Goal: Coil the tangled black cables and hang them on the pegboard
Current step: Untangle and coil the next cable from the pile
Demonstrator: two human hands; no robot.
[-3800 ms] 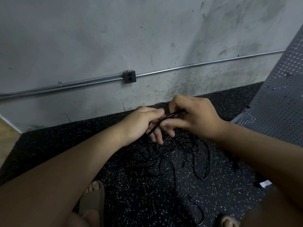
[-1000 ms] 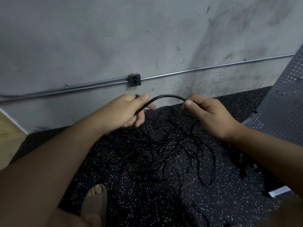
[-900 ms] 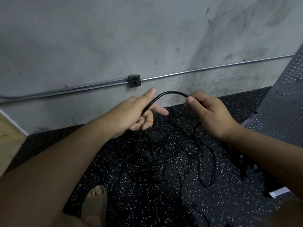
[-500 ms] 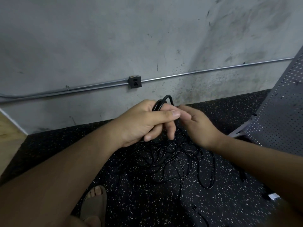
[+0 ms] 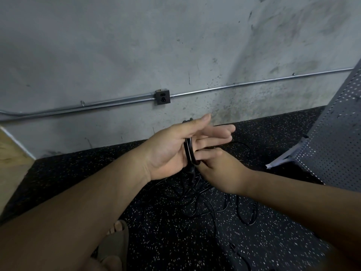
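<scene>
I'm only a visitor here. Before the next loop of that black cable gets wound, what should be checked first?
1. Cable loops sit across the palm of the left hand: ok.
2. Left hand is held flat, with room for another turn: ok.
3. Right hand grips the cable just below the loops: ok.
4. Slack runs free from the tangle on the floor: not ok, it looks knotted.
5. Free hook on the pegboard: cannot tell.

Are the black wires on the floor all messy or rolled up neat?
Messy. The cables sprawl in loose, crossing loops on the speckled floor; only one small loop lies across the left hand.
</scene>
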